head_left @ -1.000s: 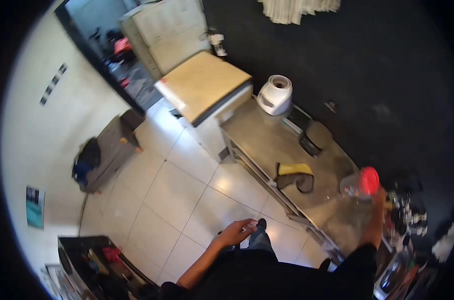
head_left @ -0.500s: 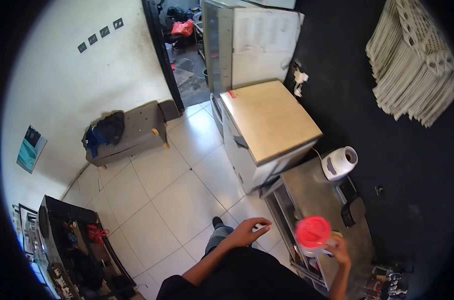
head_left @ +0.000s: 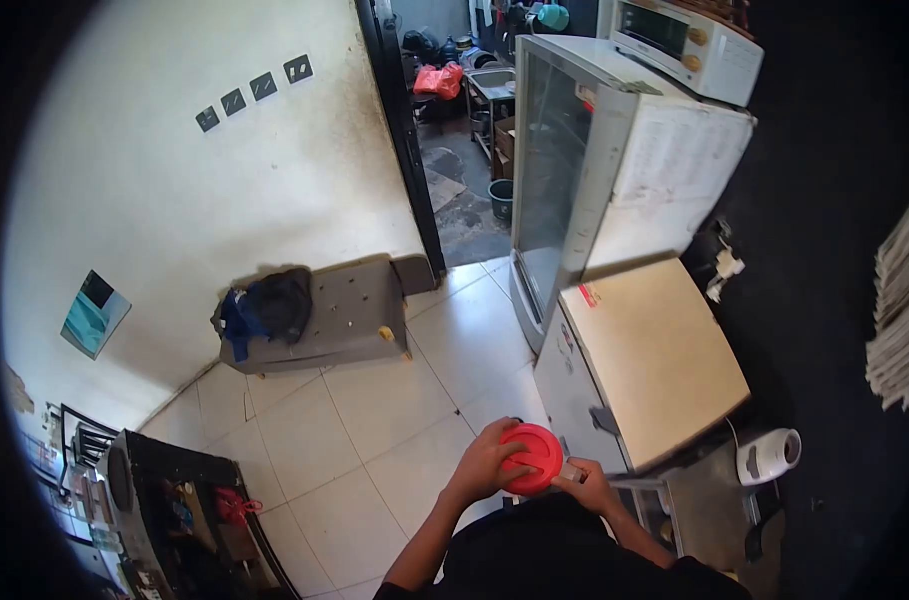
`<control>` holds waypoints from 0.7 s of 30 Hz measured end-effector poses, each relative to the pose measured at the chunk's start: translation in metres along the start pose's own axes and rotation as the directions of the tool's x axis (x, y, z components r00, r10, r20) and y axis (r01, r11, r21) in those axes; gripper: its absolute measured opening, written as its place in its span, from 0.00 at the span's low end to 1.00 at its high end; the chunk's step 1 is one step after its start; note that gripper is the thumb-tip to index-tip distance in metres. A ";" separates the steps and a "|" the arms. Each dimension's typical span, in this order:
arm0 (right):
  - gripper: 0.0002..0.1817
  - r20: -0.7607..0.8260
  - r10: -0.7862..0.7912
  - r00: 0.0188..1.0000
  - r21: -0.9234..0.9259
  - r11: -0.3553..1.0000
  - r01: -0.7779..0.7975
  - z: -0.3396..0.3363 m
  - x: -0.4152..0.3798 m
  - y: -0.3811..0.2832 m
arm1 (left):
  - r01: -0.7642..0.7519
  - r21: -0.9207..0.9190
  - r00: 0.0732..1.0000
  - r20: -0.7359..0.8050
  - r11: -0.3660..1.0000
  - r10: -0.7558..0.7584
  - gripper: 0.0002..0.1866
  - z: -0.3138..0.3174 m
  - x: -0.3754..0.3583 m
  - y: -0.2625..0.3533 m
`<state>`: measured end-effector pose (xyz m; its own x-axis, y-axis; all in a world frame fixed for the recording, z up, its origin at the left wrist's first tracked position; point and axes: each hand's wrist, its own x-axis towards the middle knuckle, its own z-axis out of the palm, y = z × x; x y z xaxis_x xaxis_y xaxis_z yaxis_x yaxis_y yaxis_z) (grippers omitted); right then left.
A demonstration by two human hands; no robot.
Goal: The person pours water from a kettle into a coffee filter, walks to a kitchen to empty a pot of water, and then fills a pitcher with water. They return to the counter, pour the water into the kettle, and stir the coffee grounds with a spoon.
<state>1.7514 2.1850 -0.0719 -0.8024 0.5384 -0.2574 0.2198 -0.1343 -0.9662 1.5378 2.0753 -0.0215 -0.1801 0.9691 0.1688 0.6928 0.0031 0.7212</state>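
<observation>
In front of my body is a jar with a round red lid (head_left: 544,462), seen from above. My left hand (head_left: 482,462) has its fingers curled over the left part of the lid, gripping it. My right hand (head_left: 591,488) is closed on the jar's side, where a pale handle-like part (head_left: 572,471) shows beside the lid. The lid hides most of the jar's body, so its contents are out of sight.
A low fridge with a wooden top (head_left: 664,360) stands ahead right, beside a tall glass-door fridge (head_left: 554,170). A metal counter (head_left: 709,500) holds a white appliance (head_left: 764,458). A grey bench (head_left: 349,310) lies along the wall. A black shelf (head_left: 179,475) stands left.
My right hand has brought the jar leftward from over the counter to in front of my body. My left hand has come onto the red lid. The view has turned rightward and up.
</observation>
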 end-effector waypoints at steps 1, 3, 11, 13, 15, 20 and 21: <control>0.11 0.018 -0.023 1.000 -0.018 1.000 0.023 -0.003 0.029 -0.001 | 0.011 0.045 1.000 -0.006 0.999 -0.010 0.18 -0.007 0.018 -0.017; 0.11 0.051 -0.051 0.997 -0.031 0.998 0.052 -0.009 0.090 -0.009 | 0.034 0.072 0.998 -0.046 0.997 -0.031 0.18 -0.023 0.058 -0.050; 0.18 0.100 -0.151 0.983 -0.099 0.982 0.161 -0.024 0.322 -0.118 | 0.464 0.158 0.857 -0.329 0.872 -0.396 0.21 -0.119 0.223 -0.132; 0.20 0.141 -0.201 0.969 -0.086 0.973 0.214 -0.028 0.368 -0.138 | 0.402 0.282 0.871 -0.411 0.871 -0.269 0.21 -0.141 0.258 -0.154; 0.20 0.158 -0.164 0.974 -0.103 0.978 0.182 -0.036 0.414 -0.147 | 0.353 0.363 0.880 -0.442 0.863 -0.174 0.21 -0.153 0.293 -0.184; 0.19 0.089 -0.129 0.988 -0.167 0.976 0.143 -0.051 0.538 -0.155 | 0.489 0.051 0.771 -0.492 0.871 -0.404 0.21 -0.168 0.380 -0.264; 0.19 0.075 -0.117 0.990 -0.170 0.977 0.129 -0.055 0.565 -0.153 | 0.463 0.067 0.781 -0.503 0.884 -0.370 0.22 -0.172 0.402 -0.287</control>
<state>1.2946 2.5553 -0.0693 -0.8621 0.4864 -0.1422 0.2059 0.0798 -0.9753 1.1464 2.4216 -0.0450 -0.7485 0.6314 0.2027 0.5761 0.4677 0.6703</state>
